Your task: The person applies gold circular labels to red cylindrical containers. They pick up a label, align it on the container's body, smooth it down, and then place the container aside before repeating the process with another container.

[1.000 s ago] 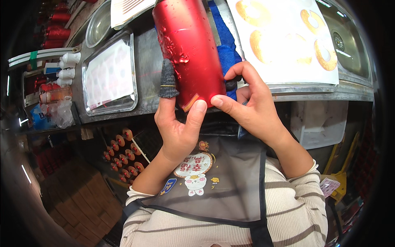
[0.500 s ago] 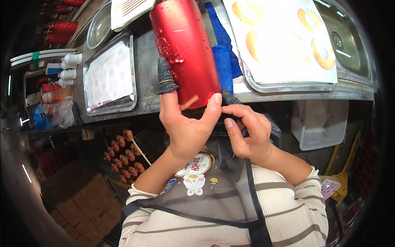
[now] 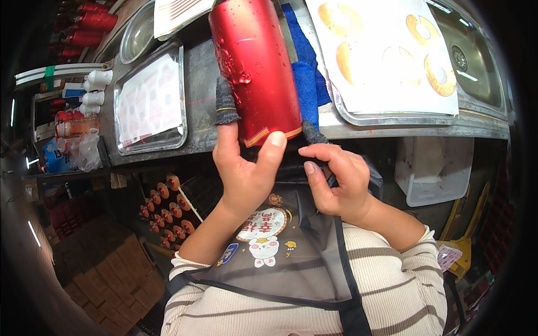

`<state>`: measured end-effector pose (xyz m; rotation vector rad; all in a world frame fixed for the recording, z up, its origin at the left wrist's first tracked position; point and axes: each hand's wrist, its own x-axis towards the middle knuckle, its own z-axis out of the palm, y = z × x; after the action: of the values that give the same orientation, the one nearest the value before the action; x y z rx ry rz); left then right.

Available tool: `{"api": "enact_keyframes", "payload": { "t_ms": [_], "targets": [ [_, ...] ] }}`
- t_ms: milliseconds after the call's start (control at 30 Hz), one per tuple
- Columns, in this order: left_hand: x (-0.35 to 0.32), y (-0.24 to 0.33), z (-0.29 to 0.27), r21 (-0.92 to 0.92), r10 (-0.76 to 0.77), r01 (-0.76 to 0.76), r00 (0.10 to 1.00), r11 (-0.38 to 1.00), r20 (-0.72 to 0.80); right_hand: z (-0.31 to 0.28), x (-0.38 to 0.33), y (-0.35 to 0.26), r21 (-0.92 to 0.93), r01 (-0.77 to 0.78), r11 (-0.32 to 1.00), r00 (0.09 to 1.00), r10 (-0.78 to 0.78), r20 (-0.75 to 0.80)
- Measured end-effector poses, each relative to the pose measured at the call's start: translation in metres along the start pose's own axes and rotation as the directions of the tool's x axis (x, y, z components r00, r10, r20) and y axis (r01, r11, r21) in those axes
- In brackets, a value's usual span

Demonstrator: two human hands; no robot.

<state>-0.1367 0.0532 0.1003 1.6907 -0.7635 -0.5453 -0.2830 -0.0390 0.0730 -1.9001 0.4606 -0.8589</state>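
Observation:
A glossy red cylinder (image 3: 259, 61), wet with droplets and with raised relief on its left side, leans over the counter's near edge. My left hand (image 3: 245, 165) grips its near end; a dark grey finger cot (image 3: 226, 101) covers one finger along its side. A narrow gold strip (image 3: 258, 136) runs round the near rim, under my left thumb. Close by on the right is my right hand (image 3: 343, 182), thumb and index finger bent and apart, nothing visible between them. Another dark finger cot (image 3: 312, 134) shows beside the rim; the finger in it is mostly hidden.
Blue cloth (image 3: 305, 89) lies right of the cylinder. A tray with a white sheet of gold ring-shaped pieces (image 3: 386, 61) sits beyond it, near a sink (image 3: 468, 61). A metal tray (image 3: 184, 126) with a printed sheet stands left. A white bin (image 3: 434, 187) is below the counter.
My left thumb has slid left along the rim, and more of the gold strip shows to its right. The cylinder has shifted slightly. My right hand has hardly moved.

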Motion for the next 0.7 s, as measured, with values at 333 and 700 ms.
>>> {"api": "enact_keyframes", "payload": {
  "t_ms": [333, 700],
  "targets": [
    [0.0, -0.001, 0.0, -0.012, 0.031, -0.031, 0.999, 0.999, 0.023, 0.0, 0.003, -0.002, -0.123, 0.142, 0.982, 0.99, -0.14, 0.024],
    [0.005, -0.005, 0.015, 0.235, 0.167, -0.142, 0.982, 0.961, -0.091, 0.006, 0.0, 0.002, -0.08, 0.103, 0.991, 0.994, -0.106, -0.034]
  ]
}}
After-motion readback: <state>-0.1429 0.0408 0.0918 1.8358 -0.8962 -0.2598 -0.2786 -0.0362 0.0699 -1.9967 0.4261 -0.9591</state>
